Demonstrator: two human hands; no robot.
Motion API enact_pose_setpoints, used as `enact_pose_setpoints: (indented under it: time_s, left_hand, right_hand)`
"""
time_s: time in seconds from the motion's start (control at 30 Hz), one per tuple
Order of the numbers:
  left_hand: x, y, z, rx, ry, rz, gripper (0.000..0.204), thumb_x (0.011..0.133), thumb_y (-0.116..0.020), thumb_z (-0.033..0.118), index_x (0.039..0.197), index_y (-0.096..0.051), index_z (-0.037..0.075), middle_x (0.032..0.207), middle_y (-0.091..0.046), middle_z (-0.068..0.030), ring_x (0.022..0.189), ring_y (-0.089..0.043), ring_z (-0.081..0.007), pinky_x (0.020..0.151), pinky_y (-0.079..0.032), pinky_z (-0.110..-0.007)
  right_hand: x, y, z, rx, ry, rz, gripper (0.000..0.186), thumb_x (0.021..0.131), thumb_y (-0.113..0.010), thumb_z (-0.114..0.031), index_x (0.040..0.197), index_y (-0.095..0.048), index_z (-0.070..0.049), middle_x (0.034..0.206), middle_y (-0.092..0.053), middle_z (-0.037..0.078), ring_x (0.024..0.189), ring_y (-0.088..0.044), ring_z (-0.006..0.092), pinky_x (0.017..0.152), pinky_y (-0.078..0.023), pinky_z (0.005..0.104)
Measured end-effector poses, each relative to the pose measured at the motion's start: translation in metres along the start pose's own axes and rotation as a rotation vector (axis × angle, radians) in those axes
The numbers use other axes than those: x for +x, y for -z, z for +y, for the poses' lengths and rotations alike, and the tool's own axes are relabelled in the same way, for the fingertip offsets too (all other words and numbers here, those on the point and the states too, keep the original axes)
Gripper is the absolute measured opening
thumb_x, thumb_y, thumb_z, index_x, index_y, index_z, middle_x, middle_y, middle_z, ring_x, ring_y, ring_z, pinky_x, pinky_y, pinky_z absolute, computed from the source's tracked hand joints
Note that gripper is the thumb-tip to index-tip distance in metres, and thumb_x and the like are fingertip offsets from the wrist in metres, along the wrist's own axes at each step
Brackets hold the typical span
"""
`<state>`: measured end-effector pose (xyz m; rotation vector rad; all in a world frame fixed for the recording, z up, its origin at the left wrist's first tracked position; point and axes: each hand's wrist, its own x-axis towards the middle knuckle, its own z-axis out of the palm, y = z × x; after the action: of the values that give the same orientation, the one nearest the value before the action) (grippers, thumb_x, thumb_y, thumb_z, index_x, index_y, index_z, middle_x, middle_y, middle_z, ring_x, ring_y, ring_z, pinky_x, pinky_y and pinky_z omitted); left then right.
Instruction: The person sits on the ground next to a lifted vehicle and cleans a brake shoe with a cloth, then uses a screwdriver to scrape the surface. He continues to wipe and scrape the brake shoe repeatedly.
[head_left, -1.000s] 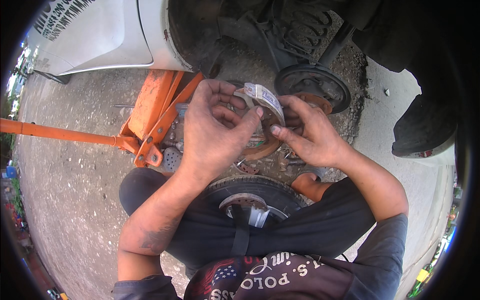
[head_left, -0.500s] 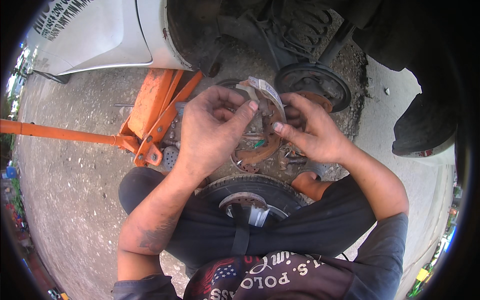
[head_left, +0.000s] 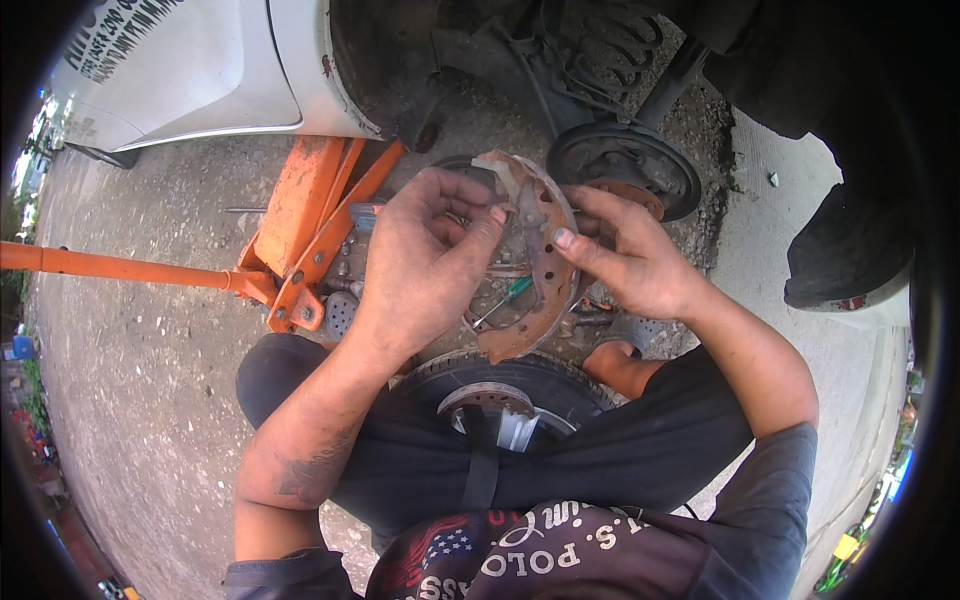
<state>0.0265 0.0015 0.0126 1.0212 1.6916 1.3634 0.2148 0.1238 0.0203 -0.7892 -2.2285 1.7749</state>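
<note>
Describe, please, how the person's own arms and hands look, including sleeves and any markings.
The left hand and the right hand are bare, with no gloves, rings or watch visible. The left forearm carries a dark tattoo-like marking near the elbow; its design is unclear. The left sleeve and right sleeve are short and dark grey.

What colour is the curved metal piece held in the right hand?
The curved metal piece is mostly rusty brown, best seen in the head view.

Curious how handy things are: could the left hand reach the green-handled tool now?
Probably yes: the green-handled tool shows in the open gap between the left hand and the rusty curved part in the right hand.
</note>
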Motion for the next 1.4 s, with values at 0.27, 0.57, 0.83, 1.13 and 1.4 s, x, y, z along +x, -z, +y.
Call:
enact_pose_setpoints:
  time_s: [0.27, 0.57, 0.83, 1.13, 1.4]
  left_hand:
    - [-0.004, -0.003, -0.001, 0.037, 0.014, -0.204, 0.041, 0.093, -0.071, 0.009, 0.127, -0.053, -0.007, 0.111, -0.066, -0.013, 0.094, -0.065, -0.0118, 0.08, -0.054, -0.025]
    - [-0.003, -0.005, -0.001, -0.018, -0.143, -0.118, 0.065, 0.088, -0.076, 0.015, 0.14, -0.045, -0.009, 0.125, -0.062, -0.0192, 0.105, -0.065, -0.0218, 0.086, -0.055, -0.033]
    - [0.0, -0.002, -0.006, -0.015, -0.269, -0.293, 0.069, 0.086, -0.079, 0.011, 0.145, -0.045, -0.004, 0.13, -0.063, -0.0125, 0.116, -0.063, -0.0185, 0.098, -0.051, -0.034]
    - [-0.004, -0.006, -0.008, -0.004, -0.313, -0.402, 0.041, 0.09, -0.075, 0.009, 0.126, -0.058, -0.001, 0.111, -0.069, -0.0122, 0.109, -0.065, -0.0174, 0.091, -0.053, -0.032]
    - [-0.002, -0.013, -0.01, -0.361, -0.096, -0.162, 0.04, 0.099, -0.067, 0.019, 0.127, -0.051, -0.005, 0.11, -0.068, -0.0123, 0.103, -0.064, -0.0148, 0.087, -0.053, -0.028]
  right_hand:
    - [0.003, 0.008, 0.007, 0.137, -0.077, -0.066, 0.046, 0.106, -0.053, -0.032, 0.135, -0.053, 0.004, 0.116, -0.066, 0.014, 0.104, -0.064, 0.0176, 0.09, -0.053, 0.0332]
    - [0.009, 0.016, 0.017, 0.373, -0.156, -0.245, 0.048, 0.107, -0.05, -0.039, 0.135, -0.053, 0.0, 0.111, -0.065, 0.01, 0.104, -0.061, 0.0162, 0.089, -0.052, 0.032]
    - [0.004, 0.014, 0.009, 0.39, -0.234, -0.33, 0.055, 0.105, -0.051, -0.044, 0.138, -0.05, -0.001, 0.114, -0.064, 0.012, 0.102, -0.061, 0.0168, 0.087, -0.052, 0.032]
    - [0.002, 0.016, 0.006, 0.18, -0.107, -0.29, 0.039, 0.104, -0.054, -0.019, 0.136, -0.052, 0.001, 0.117, -0.066, 0.01, 0.11, -0.061, 0.0171, 0.096, -0.049, 0.0313]
    - [-0.009, 0.011, -0.014, -0.034, 0.041, -0.042, 0.028, 0.099, -0.063, -0.014, 0.12, -0.064, 0.004, 0.107, -0.067, 0.01, 0.098, -0.065, 0.016, 0.088, -0.054, 0.0322]
